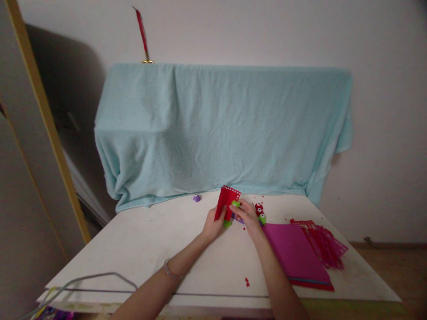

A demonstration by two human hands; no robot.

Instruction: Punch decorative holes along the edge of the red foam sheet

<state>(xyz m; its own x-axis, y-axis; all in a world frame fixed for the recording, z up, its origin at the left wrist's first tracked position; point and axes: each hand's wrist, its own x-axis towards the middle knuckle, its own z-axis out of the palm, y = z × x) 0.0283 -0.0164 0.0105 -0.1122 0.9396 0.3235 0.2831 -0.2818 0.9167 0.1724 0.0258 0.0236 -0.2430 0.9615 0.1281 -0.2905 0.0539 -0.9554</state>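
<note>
My left hand is closed on a red sheet of paper, held up above the table, with a row of punched holes along its top edge. Between the fingers of my right hand, at the paper's right side, is a small green craft punch. I cannot tell whether the punch grips the paper. Another green piece shows below the paper, and something purple lies partly hidden behind my fingers. To the right of my right hand lie red punches and a green punch with white round tops.
A purple punch stands at the table's back. Magenta sheets are stacked at right, beside punched red and pink scraps. Small red bits lie on the white table. A light blue cloth hangs behind; a grey cable crosses front left.
</note>
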